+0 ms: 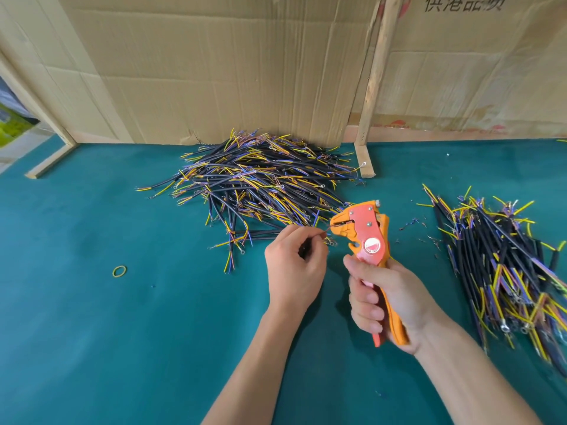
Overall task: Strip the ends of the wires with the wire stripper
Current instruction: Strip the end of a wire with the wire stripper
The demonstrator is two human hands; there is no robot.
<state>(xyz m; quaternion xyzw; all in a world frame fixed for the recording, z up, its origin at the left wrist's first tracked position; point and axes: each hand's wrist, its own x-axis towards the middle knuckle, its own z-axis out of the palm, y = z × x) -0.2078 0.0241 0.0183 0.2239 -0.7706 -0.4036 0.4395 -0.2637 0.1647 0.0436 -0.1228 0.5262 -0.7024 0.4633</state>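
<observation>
Wire stripper (366,234), orange and red, held upright above the green tabletop (92,302); right hand (389,302) in closed grip around its handles. Thin wire (325,232) runs from the left hand (294,265) into the stripper's nose; left grip pinched shut on that wire. Large wire pile (260,185) behind, against cardboard (214,72). Second pile (506,265) at right. Yellow rubber band (119,271) lies at left.
</observation>
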